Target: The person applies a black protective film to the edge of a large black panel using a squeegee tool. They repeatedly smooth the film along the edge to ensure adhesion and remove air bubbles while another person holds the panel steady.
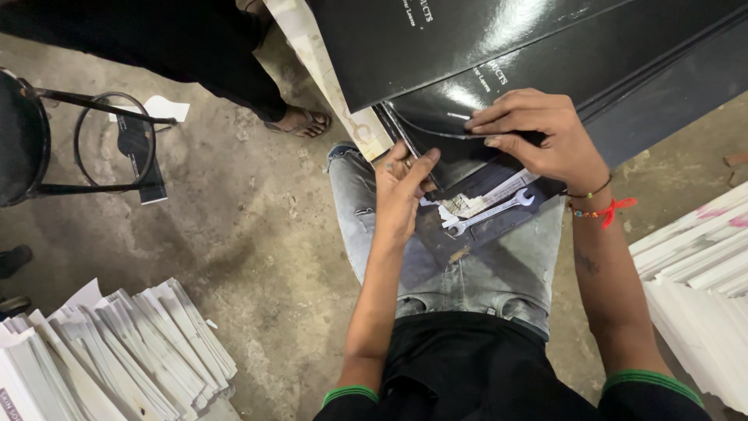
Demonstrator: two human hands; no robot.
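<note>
I sit with a stack of glossy black covers [436,109] over my knees. My right hand [538,136] presses down on the front edge of the top black cover, fingers curled over it. My left hand [401,191] is at the lower left corner of the same stack, fingers pinching the edge of a sheet. On my lap, just under the covers, lies a silver wrench [489,212] on a dark board with scraps of paper [475,201].
More large black sheets [623,47] spread up and right. White folded paper stacks sit at lower left [117,359] and at the right [701,281]. A black metal stool [47,140] stands at left. Another person's sandalled foot [300,121] rests on the concrete floor.
</note>
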